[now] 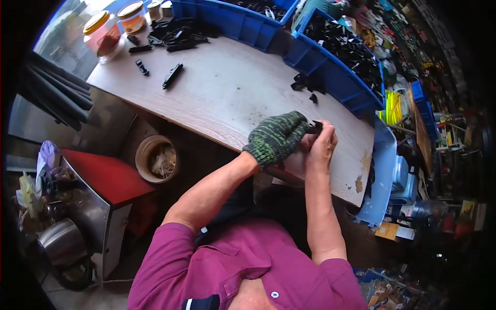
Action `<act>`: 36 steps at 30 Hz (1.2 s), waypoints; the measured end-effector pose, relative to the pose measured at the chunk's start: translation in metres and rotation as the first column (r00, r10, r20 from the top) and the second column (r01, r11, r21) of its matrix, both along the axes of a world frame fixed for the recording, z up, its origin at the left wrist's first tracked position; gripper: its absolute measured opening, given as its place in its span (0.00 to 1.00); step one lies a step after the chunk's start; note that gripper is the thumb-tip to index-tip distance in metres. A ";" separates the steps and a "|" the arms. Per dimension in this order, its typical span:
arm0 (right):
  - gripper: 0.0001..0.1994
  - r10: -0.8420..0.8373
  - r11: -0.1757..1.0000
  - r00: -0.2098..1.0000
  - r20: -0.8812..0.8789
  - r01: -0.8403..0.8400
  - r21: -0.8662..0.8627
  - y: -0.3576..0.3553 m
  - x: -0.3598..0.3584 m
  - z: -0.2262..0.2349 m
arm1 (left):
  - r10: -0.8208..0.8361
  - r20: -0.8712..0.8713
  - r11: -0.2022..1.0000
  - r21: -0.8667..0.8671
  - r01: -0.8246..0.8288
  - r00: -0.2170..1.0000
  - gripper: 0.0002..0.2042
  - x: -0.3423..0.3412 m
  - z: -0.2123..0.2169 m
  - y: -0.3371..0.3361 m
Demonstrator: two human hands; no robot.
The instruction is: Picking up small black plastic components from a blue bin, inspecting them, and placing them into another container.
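Note:
Above the near edge of the pale wooden table (217, 88), my two hands meet over a small black plastic piece (314, 126). My left hand (278, 137), in a dark green knitted glove, has its fingers curled at one side of the piece. My bare right hand (321, 146) pinches the other side between thumb and fingers. Most of the piece is hidden by the hands. A few small loose black pieces (305, 82) lie beyond them, against a blue bin. Toward the far left lie a long black part (173, 76) and a smaller black part (142, 67).
Two blue bins (330, 77) (232, 23) of black parts line the far side. A black heap (181, 33) and yellow-lidded jars (101, 33) stand far left. Below the table edge are a bucket (140, 155) and a red-topped cabinet (106, 173). A blue tub (380, 175) stands right.

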State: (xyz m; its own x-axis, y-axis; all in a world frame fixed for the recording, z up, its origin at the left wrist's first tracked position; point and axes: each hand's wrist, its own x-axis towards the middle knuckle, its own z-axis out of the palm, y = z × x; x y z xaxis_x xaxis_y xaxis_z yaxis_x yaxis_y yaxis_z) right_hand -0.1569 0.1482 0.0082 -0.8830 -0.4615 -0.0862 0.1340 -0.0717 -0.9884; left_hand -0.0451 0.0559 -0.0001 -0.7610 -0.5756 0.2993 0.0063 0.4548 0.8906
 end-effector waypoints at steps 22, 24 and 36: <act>0.15 0.070 0.997 0.997 0.014 -0.069 -0.042 0.016 -0.006 0.000 | 0.262 -0.068 0.959 -0.095 -0.267 0.963 0.14 -0.005 -0.001 0.016; 0.16 0.001 0.998 0.985 0.172 0.010 -0.064 0.016 -0.013 0.004 | 0.497 -0.215 0.745 -0.391 -0.540 0.841 0.13 0.023 0.001 -0.026; 0.20 -0.671 0.739 0.721 0.171 0.670 0.071 0.083 -0.152 0.014 | 0.841 0.249 0.484 -0.742 -0.463 0.481 0.20 0.143 0.003 -0.167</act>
State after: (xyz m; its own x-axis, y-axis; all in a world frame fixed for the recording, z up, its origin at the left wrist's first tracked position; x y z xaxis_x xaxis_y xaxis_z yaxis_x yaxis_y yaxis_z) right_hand -0.3091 0.2314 0.0224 -0.9313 0.2463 -0.2684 0.2205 -0.2051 -0.9536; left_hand 0.0975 -0.1115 0.0026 -0.3221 -0.8462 0.4244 -0.8707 0.4408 0.2181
